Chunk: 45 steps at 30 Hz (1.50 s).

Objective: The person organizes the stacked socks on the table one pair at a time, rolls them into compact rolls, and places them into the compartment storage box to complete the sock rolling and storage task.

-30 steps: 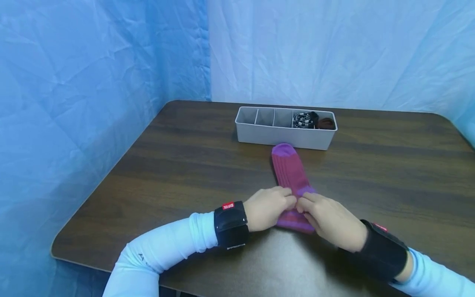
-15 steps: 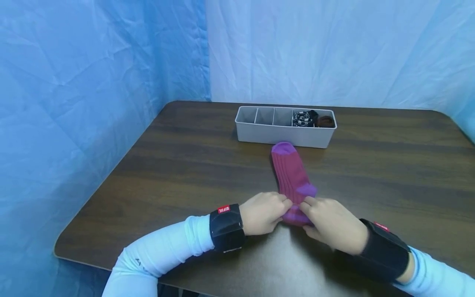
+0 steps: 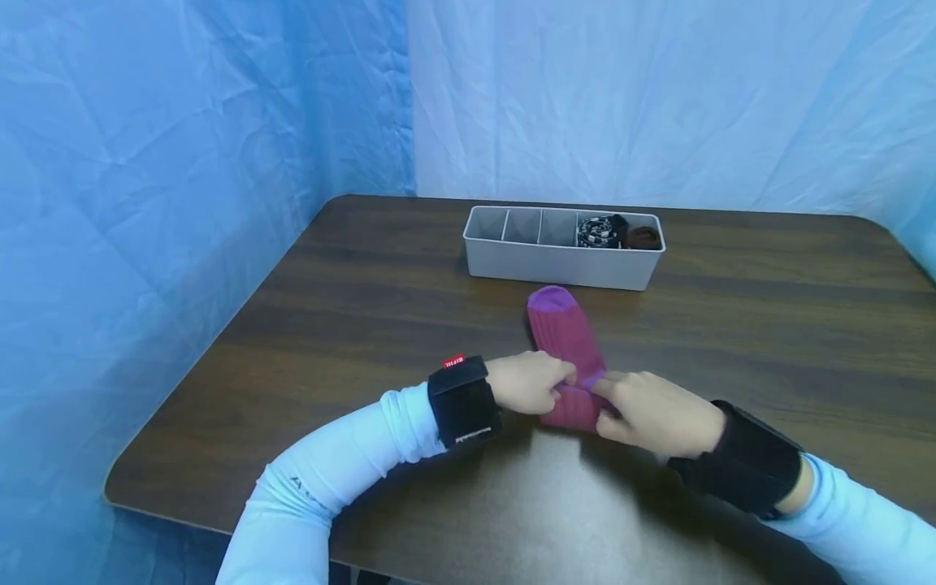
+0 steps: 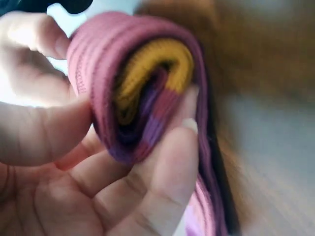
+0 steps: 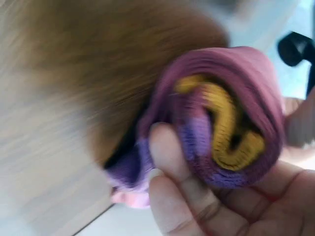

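Note:
A maroon ribbed sock [image 3: 565, 329] with purple toe and heel lies on the table, its toe pointing at the box. Its cuff end is rolled into a thick coil, with several layers and a yellow band [image 4: 170, 51] inside, as the left wrist view shows. My left hand [image 3: 528, 383] holds one end of the coil, thumb on the outside and fingers curled under. At the other end my right hand [image 3: 658, 414] grips the same roll [image 5: 248, 73], fingertips pressed in at the fold. The flat toe part extends away beyond both hands.
Behind the sock stands a long grey divided box [image 3: 556, 266]. Toward its right end sit a black-and-white patterned roll [image 3: 600, 232] and a brown roll [image 3: 643, 238]. Blue sheeting [image 3: 219, 162] hangs behind and to the left of the dark wooden table [image 3: 307, 349].
Both hands have rolled the cuff end of the sock over toward the toe, so the sock is shorter and its end thicker. The left hand has shifted slightly forward; the box has stayed put.

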Available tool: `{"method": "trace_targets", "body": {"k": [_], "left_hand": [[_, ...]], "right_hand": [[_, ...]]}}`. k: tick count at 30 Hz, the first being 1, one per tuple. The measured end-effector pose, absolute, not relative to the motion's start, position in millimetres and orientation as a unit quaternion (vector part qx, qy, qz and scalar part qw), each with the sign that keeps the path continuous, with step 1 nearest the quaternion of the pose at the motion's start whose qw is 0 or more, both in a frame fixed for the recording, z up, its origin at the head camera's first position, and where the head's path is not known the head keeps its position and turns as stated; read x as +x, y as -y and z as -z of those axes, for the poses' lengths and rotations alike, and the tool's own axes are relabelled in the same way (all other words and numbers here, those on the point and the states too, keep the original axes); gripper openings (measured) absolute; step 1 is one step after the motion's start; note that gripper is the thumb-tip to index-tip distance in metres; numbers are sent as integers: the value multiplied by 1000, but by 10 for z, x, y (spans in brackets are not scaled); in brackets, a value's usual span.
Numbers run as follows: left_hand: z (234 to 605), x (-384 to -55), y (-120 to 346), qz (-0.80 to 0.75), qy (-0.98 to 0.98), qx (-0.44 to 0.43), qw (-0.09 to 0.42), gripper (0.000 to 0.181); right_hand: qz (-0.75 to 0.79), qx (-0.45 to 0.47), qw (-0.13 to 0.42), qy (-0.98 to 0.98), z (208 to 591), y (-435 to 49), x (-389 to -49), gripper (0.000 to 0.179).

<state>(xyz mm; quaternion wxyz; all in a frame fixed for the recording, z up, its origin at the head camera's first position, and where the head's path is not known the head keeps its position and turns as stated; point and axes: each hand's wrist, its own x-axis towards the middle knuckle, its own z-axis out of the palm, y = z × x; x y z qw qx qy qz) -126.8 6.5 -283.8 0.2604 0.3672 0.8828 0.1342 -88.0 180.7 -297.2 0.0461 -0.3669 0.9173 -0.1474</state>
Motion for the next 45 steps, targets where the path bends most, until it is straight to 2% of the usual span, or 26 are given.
{"method": "trace_targets", "body": {"k": [2, 5, 7, 9, 12, 14, 16, 22, 25, 29, 37, 41, 45], "left_hand": [[2822, -1339, -84, -139, -882, 354, 277, 9], [2812, -1401, -97, -115, -899, 338, 254, 6], [2811, -1407, -93, -103, -913, 330, 215, 9], [2824, -1391, -89, -99, -924, 335, 158, 15], [2866, -1319, -75, -84, -916, 385, 73, 20], [2892, -1256, -59, -58, -904, 423, 31, 24], [2904, -1196, -33, -30, -893, 448, 7, 23], [2891, -1141, 5, 3, -894, 448, 15, 35], [2926, -1153, -26, 33, -893, 449, 11, 37], [2969, -1157, -60, 48, -893, 447, 1, 31], [2974, -1146, -42, 52, -893, 446, -8, 32], [2951, -1132, -22, 33, -896, 442, 17, 32], [2919, -1101, 24, -23, -899, 431, 74, 30]], "right_hand": [[141, -361, 49, -921, 2990, -1812, -911, 2], [118, -355, 33, -927, 3020, -1825, -938, 9], [113, -354, -7, -928, 3035, -1834, -950, 15], [114, -359, -71, -924, 3048, -1839, -960, 21], [127, -372, -139, -909, 3055, -1829, -965, 22], [124, -380, -150, -904, 3045, -1823, -954, 21], [118, -384, -135, -906, 3021, -1825, -932, 21], [78, -373, -84, -921, 2962, -1846, -894, 46], [57, -379, -82, -920, 2985, -1834, -907, 52], [54, -389, -75, -917, 3005, -1839, -942, 48], [93, -382, 12, -919, 2999, -1850, -992, 37], [106, -386, 11, -916, 2992, -1822, -953, 36], [135, -381, 50, -913, 2959, -1819, -933, 32]]}}
